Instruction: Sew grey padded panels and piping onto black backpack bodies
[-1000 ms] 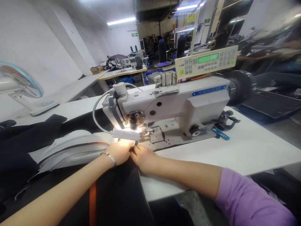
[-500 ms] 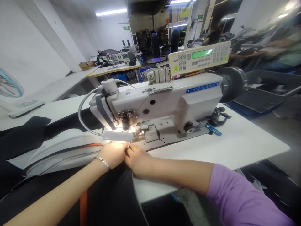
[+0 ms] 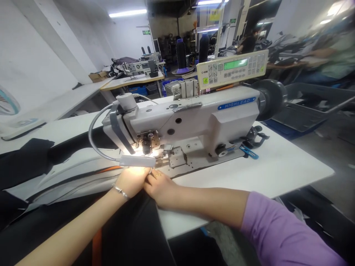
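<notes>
A Highlead sewing machine (image 3: 194, 122) stands on the white table (image 3: 263, 166), its lamp (image 3: 138, 161) glowing near the needle. Just in front of the lamp, my left hand (image 3: 134, 181) and my right hand (image 3: 161, 188) meet with fingers bent together. Both grip the edge of a black fabric piece (image 3: 133, 229), which drapes down over the table's front. The left fingertips are partly hidden by the lamp. Left of my hands lie grey-white panels (image 3: 80, 177) with dark trim and an orange strip (image 3: 109, 169). Another orange strip (image 3: 97, 245) shows on the black fabric below my left forearm.
A control panel (image 3: 233, 69) with a green screen sits above the machine. Blue thread snips (image 3: 249, 152) lie by its base. Behind are thread cones (image 3: 181, 53) and another sewing table (image 3: 133, 83). A grey crate (image 3: 305, 103) stands right; a blurred person (image 3: 332, 59) sits beyond.
The whole view has shifted slightly, with the scene sliding a little left. My hands keep their hold on the black fabric in nearly the same place beside the lamp.
</notes>
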Demonstrator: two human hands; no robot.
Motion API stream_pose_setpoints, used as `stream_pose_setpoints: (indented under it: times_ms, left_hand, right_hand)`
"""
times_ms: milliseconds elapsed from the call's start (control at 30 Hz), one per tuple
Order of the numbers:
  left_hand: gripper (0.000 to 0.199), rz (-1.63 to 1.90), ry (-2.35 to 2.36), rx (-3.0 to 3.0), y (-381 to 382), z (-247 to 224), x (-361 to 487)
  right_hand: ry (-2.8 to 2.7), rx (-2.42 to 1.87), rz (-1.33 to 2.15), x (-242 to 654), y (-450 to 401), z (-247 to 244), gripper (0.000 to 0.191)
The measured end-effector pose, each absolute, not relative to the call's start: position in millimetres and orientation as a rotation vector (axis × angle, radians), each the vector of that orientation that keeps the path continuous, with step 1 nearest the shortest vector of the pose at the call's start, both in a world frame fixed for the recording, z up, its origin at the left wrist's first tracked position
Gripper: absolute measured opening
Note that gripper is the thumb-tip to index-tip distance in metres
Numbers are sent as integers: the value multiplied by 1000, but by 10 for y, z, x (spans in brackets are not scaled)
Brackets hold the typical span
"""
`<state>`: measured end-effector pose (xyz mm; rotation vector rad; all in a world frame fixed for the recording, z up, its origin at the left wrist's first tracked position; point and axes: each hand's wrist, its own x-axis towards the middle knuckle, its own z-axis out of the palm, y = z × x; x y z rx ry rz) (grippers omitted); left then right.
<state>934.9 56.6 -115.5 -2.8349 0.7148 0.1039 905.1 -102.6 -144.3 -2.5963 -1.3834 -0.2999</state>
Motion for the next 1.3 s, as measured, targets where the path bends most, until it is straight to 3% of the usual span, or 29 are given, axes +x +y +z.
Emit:
stream_pose_setpoints:
  times_ms: [233, 433, 733, 800, 967, 1100, 1300]
  left_hand:
    - [34, -43, 812, -2812, 647, -1201, 9439]
    - [35, -143, 701, -2825, 593, -1212, 9286]
    - [35, -542, 609, -2407, 1591, -376, 8982]
    - [36, -359, 598, -2431, 1518, -226, 8872]
    - [47, 610, 614, -2607, 638, -389, 8263]
    - [39, 773, 798, -2775, 343, -621, 8165]
    - [41, 962, 737, -2977, 508, -573, 8392]
  right_hand:
    - [-1320, -2580, -302, 9109, -1022, -1508, 52]
    - [-1307, -2613, -214, 9130, -1051, -1475, 68]
    - [-1747, -2456, -357, 8456, -1275, -1382, 39]
    - [-1764, -2460, -351, 8447, -1254, -1383, 37]
    - [-1721, -2358, -556, 8514, -1171, -1468, 28]
    - [-1780, -2218, -725, 8409, -1141, -1558, 20]
    - [-1854, -2173, -737, 8285, -1119, -1551, 19]
